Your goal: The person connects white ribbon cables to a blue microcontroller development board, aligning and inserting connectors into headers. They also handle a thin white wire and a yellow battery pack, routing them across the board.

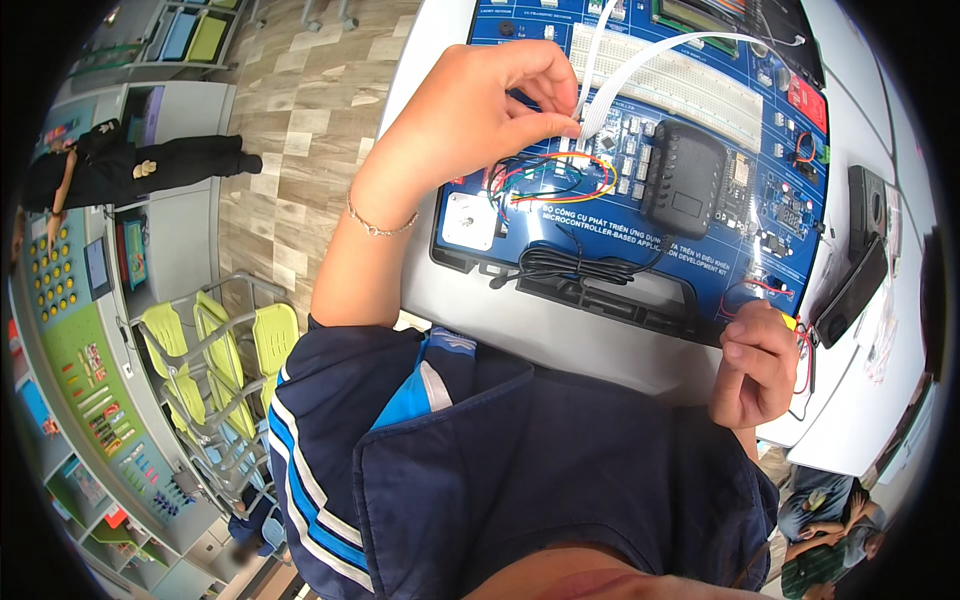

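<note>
My left hand (520,105) is over the upper middle of a blue microcontroller kit board (480,222). Its thumb and fingertips are pinched on a white cable (592,60) close to the small connectors. Beside those fingertips a wider white ribbon cable (640,66) arches off to the right. Just below lies a loop of thin coloured wires (612,185). My right hand (757,365) is at the board's near right edge, fingers curled in; whatever they may hold is hidden. A red wire (745,287) and a small yellow piece (790,322) show beside it.
A black power adapter (688,180) rests on the board, its coiled cord (585,265) near the front handle. Behind is a white breadboard (680,95). A dark pouch (850,290) lies on the white table (850,400). Green chairs (220,350) and another person (150,175) are at left.
</note>
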Available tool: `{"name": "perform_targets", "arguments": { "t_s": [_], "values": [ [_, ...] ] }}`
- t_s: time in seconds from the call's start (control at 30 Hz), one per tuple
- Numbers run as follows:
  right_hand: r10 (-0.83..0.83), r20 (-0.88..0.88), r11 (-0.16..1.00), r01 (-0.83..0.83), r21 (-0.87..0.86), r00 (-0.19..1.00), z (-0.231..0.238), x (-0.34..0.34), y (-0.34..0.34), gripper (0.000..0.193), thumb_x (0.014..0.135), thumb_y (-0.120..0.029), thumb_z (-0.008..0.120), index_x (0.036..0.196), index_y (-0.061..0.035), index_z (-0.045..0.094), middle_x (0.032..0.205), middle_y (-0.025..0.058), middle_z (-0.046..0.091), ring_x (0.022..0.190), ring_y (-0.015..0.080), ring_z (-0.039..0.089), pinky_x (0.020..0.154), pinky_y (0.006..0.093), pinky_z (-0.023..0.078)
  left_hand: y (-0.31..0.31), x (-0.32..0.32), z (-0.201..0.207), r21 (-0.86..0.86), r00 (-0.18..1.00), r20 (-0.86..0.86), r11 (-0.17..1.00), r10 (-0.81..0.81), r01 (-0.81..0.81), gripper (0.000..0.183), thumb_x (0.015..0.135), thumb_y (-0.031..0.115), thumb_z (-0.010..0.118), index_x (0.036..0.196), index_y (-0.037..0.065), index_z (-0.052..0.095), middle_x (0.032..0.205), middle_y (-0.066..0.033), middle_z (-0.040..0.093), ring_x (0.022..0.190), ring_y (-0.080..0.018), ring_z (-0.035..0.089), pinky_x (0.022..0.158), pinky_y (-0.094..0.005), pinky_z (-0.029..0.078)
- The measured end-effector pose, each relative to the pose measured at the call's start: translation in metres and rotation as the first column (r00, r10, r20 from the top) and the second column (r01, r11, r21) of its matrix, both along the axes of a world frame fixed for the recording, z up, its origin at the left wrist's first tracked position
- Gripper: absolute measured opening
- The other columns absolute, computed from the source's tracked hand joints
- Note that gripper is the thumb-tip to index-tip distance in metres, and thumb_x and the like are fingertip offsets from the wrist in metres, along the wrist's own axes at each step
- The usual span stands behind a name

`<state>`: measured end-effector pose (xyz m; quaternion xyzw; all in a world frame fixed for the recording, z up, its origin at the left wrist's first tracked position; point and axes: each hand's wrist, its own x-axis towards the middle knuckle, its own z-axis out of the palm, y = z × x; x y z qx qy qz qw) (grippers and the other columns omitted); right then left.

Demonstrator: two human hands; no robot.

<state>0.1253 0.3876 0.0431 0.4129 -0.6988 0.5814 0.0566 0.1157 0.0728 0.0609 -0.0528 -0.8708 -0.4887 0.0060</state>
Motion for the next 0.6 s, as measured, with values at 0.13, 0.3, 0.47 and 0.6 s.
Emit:
{"name": "perform_targets", "arguments": {
  "t_s": [0.13,0.3,0.47,0.6],
  "values": [
    [-0.013,-0.002,1.000,0.013,0.001,1.000,0.0004,-0.0002,-0.0012,0.013,0.076,0.003,0.060,0.087,-0.0044,0.062,0.086,0.0124,0.058,0.067,0.0229,0.053,0.059,0.0336,0.042,0.0024,0.0024,-0.0020,-0.044,0.999,-0.049,0.999,0.009,-0.011,0.015,0.075,0.000,0.069,0.084,-0.001,0.057,0.081,-0.0022,0.061,0.075,-0.0094,0.061,0.068,-0.0219,0.052],
    [0.002,0.008,1.000,-0.002,-0.002,1.000,0.0020,-0.0009,-0.0031,0.015,0.075,0.004,0.061,0.087,-0.0048,0.062,0.085,0.0111,0.058,0.067,0.0229,0.053,0.059,0.0339,0.042,0.0034,0.0074,-0.0048,-0.089,0.996,-0.081,0.995,0.025,-0.033,0.016,0.075,0.001,0.070,0.084,0.000,0.057,0.077,-0.0014,0.061,0.073,-0.0086,0.060,0.066,-0.0214,0.049],
    [0.017,0.017,1.000,-0.017,0.000,1.000,0.0018,-0.0017,-0.0025,0.015,0.074,0.004,0.061,0.086,-0.0046,0.063,0.084,0.0111,0.059,0.066,0.0228,0.053,0.059,0.0337,0.042,0.0041,0.0067,-0.0021,-0.094,0.999,-0.037,0.995,0.013,-0.016,0.018,0.075,-0.002,0.068,0.089,0.000,0.057,0.077,-0.0023,0.063,0.073,-0.0091,0.061,0.067,-0.0220,0.049],
    [0.009,-0.005,1.000,-0.009,-0.019,1.000,0.0013,-0.0032,-0.0042,0.016,0.073,0.005,0.061,0.086,-0.0031,0.063,0.085,0.0117,0.060,0.066,0.0225,0.052,0.058,0.0330,0.041,-0.0014,0.0037,-0.0059,0.076,0.998,0.058,0.997,0.012,-0.016,0.025,0.077,-0.005,0.065,0.100,-0.003,0.057,0.082,-0.0057,0.064,0.076,-0.0109,0.062,0.070,-0.0225,0.050]
  ]
}}
